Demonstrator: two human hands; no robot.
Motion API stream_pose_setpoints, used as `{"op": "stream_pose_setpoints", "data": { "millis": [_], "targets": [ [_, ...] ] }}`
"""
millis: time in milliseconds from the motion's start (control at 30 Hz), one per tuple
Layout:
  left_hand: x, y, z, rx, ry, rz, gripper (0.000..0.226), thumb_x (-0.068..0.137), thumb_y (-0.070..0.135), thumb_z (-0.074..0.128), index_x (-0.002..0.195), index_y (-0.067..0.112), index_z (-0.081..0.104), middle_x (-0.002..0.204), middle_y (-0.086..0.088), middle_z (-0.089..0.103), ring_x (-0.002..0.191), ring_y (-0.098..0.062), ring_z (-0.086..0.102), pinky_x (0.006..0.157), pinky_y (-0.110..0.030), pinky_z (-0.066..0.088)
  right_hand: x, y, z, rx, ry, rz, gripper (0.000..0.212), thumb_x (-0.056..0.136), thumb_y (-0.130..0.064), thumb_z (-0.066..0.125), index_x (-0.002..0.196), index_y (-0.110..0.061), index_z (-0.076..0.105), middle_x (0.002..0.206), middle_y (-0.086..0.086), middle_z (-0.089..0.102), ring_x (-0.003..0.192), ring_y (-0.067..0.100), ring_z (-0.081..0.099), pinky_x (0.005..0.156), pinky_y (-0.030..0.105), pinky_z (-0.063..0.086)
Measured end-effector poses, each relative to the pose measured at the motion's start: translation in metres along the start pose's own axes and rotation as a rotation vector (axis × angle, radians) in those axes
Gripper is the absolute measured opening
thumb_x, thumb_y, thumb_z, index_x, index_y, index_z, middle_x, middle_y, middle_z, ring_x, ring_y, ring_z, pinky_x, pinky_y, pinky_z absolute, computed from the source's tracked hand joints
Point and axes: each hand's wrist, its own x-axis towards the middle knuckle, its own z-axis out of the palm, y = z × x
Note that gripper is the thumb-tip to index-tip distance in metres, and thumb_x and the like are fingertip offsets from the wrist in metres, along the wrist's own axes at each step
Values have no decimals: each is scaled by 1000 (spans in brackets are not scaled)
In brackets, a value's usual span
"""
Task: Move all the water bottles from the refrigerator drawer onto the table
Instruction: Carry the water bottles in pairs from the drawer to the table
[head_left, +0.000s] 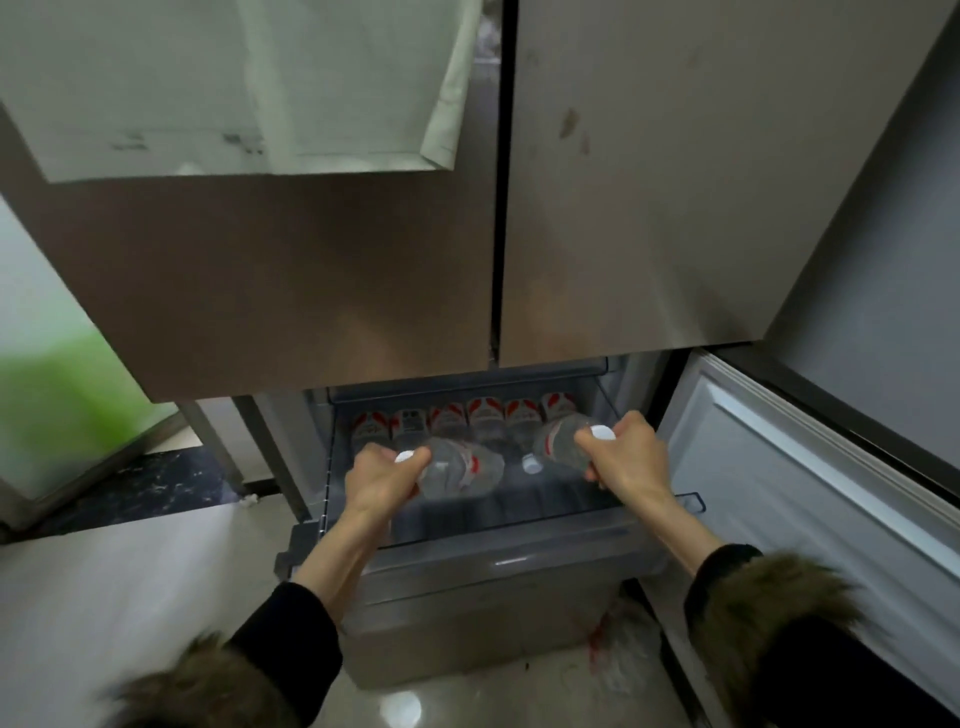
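The refrigerator drawer (498, 525) stands pulled out below the closed upper doors. Several clear water bottles with red labels (488, 415) lie in a row at its back. My left hand (382, 480) grips the neck end of one bottle (460, 470), its white cap showing above my fingers. My right hand (626, 457) grips another bottle (558, 441) by its capped end. Both held bottles hang over the drawer. A further bottle's white cap (531, 464) shows between them, lower in the drawer.
The lower right refrigerator door (810, 467) is swung open at my right. A white open door panel (234, 88) hangs overhead at upper left. Pale floor (130, 571) lies to the left, with a dark threshold strip (145, 483) behind it.
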Motion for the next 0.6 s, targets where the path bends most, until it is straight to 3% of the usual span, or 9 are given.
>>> {"op": "stream_pose_setpoints", "data": {
  "millis": [67, 167, 300, 467, 600],
  "targets": [
    [-4, 1, -11, 140, 17, 80, 29, 75, 35, 67, 75, 11, 52, 76, -8, 64, 75, -23, 60, 59, -31, 45, -3, -8, -7, -79, 15, -56, 30, 79, -32, 62, 89, -6, 49, 88, 15, 64, 74, 26, 59, 55, 28, 38],
    [-8, 6, -20, 349, 18, 237, 31, 77, 36, 66, 77, 11, 47, 75, -7, 59, 68, -20, 52, 50, -29, 34, -3, -19, -7, -175, 1, -132, 32, 79, -32, 63, 92, -5, 51, 93, 15, 63, 81, 28, 54, 62, 32, 40],
    [-8, 12, -24, 509, 27, 354, 33, 80, 38, 63, 86, 11, 45, 74, -5, 55, 66, -21, 49, 53, -29, 32, -12, -32, 10, -277, -82, -230, 35, 79, -37, 62, 97, -8, 53, 100, 14, 66, 94, 33, 60, 66, 32, 42],
    [-6, 8, -22, 537, 36, 424, 36, 82, 39, 62, 94, 9, 47, 80, -10, 62, 74, -28, 59, 57, -32, 42, -18, -42, 29, -323, -164, -314, 39, 80, -41, 61, 106, -14, 54, 105, 10, 66, 98, 32, 61, 75, 36, 50],
    [-4, -3, -21, 413, 83, 468, 32, 81, 38, 64, 95, 12, 53, 85, -7, 65, 77, -23, 61, 62, -32, 49, -21, -37, 42, -321, -232, -366, 36, 82, -39, 60, 108, -15, 54, 103, 5, 66, 95, 26, 62, 75, 36, 52]
  ]
}}
